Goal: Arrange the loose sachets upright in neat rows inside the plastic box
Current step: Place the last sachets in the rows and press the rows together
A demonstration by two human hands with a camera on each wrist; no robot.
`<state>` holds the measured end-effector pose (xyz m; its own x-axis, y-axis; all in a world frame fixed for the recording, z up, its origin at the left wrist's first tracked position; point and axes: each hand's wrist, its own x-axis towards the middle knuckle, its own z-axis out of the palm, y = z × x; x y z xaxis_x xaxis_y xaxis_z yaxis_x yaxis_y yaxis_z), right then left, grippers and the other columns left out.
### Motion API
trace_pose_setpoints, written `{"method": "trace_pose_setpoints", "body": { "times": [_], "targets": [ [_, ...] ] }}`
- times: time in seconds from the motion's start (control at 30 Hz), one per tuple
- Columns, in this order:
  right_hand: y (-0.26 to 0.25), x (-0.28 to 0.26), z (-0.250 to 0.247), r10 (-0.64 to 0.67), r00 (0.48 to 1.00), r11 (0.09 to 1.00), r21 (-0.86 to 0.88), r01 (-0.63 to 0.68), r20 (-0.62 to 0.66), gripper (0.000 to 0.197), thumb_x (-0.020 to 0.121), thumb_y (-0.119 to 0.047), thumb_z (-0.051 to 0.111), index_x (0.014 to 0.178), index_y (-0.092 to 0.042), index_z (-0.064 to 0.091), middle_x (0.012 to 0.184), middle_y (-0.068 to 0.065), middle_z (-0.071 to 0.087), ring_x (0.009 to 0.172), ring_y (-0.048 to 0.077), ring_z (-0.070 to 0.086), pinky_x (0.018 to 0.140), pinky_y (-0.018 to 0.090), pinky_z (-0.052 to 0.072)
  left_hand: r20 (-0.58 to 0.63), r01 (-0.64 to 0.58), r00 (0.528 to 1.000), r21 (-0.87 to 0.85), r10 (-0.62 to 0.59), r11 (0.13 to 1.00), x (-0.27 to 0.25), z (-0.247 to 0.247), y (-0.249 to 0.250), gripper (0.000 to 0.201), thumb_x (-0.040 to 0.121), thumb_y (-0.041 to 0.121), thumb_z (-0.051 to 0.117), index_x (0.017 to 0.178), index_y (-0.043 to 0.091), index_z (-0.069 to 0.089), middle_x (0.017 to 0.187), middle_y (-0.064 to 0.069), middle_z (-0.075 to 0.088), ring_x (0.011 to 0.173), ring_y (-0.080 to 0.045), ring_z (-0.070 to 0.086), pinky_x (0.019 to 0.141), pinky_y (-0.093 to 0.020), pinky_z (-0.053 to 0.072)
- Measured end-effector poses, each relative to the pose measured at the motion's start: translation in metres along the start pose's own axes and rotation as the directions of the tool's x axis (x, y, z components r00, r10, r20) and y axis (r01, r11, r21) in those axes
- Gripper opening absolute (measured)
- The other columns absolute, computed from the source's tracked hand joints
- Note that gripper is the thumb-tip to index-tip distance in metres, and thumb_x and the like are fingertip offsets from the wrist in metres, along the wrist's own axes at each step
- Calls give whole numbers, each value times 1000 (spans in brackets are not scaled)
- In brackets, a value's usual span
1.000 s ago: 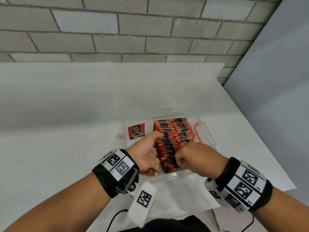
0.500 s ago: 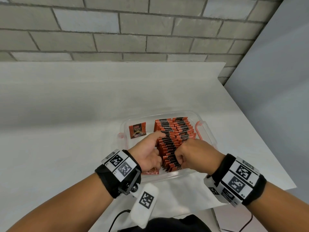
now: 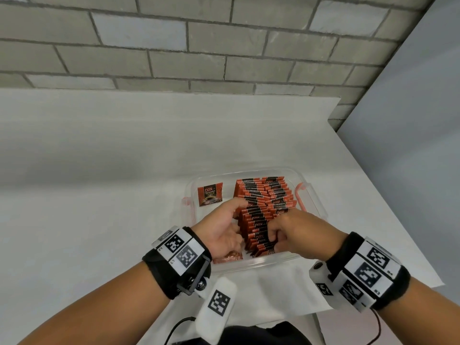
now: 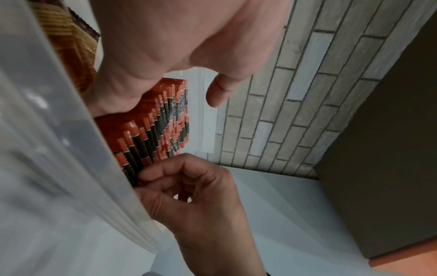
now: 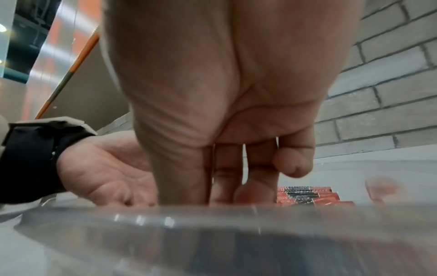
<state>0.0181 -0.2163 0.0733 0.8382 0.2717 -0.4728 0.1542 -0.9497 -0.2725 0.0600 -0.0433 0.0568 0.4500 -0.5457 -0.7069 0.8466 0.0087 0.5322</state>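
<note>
Sachets (image 3: 263, 210) packed upright in two rows at the right of the box (image 3: 312, 195); one (image 3: 209, 196) lies flat at far left. Left hand (image 3: 221, 230) is opened flat against the row's side. Right hand (image 3: 296, 232) is curled, near-end sachets pinched at their top edges. Judged light, thin, floppy and slick; best gripped as a bunch by the tops, row braced sideways against fanning

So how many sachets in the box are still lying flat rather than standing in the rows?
2 that show: one sachet face up in the far-left corner of the plastic box, another at the near-left under the left hand. More may be hidden beneath the hands.
</note>
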Motion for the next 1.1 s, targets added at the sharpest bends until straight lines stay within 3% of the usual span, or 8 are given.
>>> {"method": "trace_pose_setpoints", "body": {
  "times": [0.07,0.17,0.3,0.47,0.63,0.87,1.0,1.1],
  "targets": [
    [0,-2,-4,27,999,992,127,-25,-17,12,87,-25,67,98,-21,66,80,-12,63,67,0,57,60,10,39,-19,-78,997,16,78,997,-5,-10,6,43,92,33,53,127,9,43,106,-18,59,70,-24,64,73,-39,51],
    [-9,-1,-12,46,992,959,285,-12,-114,15,87,-29,67,101,-25,65,80,-12,63,73,2,61,66,15,45,-38,-240,969,111,245,965,-20,-32,26,70,80,35,60,143,13,35,138,-19,44,100,-33,62,83,-38,52],
    [-37,20,-26,59,993,954,300,-26,-102,24,88,-29,65,111,-23,63,89,-14,61,81,3,58,71,16,44,-78,-368,921,144,381,918,-45,-66,51,42,84,34,57,121,13,59,113,-15,68,84,-27,69,68,-35,54],
    [-83,68,-25,89,990,994,55,-95,113,40,90,-30,61,123,-9,57,120,2,59,102,17,57,84,24,46,-289,-355,813,443,505,824,-42,-106,48,17,91,23,62,107,19,63,100,-9,64,72,-18,60,56,-30,51],
    [-106,107,-9,208,933,964,-223,-145,295,31,91,-29,60,70,-11,47,72,1,49,61,12,45,51,18,36,-200,-303,874,488,443,819,-26,-115,27,31,85,18,72,111,21,58,98,-12,66,74,-21,64,65,-38,59],
    [-112,126,-7,314,866,890,-438,-126,388,32,91,-23,61,66,-11,46,65,1,48,50,8,42,30,12,33,-182,-363,875,367,448,857,-14,-123,20,36,84,7,71,114,15,55,90,-12,61,64,-20,61,59,-35,58],
    [-112,132,-4,333,849,906,-389,-168,409,32,86,-24,68,66,-12,47,68,0,49,54,10,45,43,17,41,-191,-370,873,340,448,865,-12,-125,18,33,83,7,72,111,16,56,91,-11,60,64,-20,61,58,-34,57],
    [-114,133,-4,314,810,929,-335,-155,495,30,82,-27,73,101,-6,63,88,3,60,79,18,59,63,25,48,-190,-375,873,327,449,868,-11,-125,18,35,83,7,72,113,16,55,91,-11,60,65,-20,61,58,-34,57]
  ]
}}
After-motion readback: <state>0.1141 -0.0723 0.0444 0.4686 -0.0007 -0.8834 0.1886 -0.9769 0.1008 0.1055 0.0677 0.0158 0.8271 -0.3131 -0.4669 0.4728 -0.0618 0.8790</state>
